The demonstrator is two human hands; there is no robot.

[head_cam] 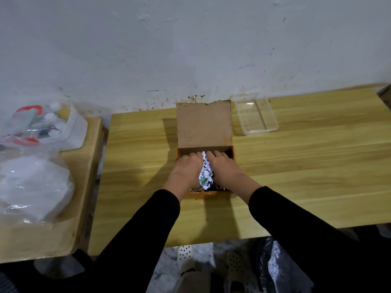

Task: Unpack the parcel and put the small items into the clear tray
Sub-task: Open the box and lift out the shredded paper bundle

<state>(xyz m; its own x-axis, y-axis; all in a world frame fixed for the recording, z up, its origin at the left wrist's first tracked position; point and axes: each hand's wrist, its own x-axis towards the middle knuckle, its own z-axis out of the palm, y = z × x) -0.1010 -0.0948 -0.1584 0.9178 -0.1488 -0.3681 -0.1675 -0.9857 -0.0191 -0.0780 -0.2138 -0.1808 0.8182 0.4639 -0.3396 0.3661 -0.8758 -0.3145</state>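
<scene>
An open cardboard parcel [204, 123] stands at the middle of the wooden table, its lid flap raised toward the wall. Both hands reach into it. My left hand [186, 169] and my right hand [224, 168] press from either side on a wad of crumpled white printed paper [205, 173] inside the box. Dark small items [213, 188] show at the box's near edge, mostly hidden. The clear tray [273, 119] sits empty to the right of the lid, by the wall.
A lower side table [80, 182] on the left carries plastic bags [31, 187] and a white tub of small objects [69, 125]. The wall runs close behind the main table [317, 166]. Shoes and bags lie on the floor under the near edge.
</scene>
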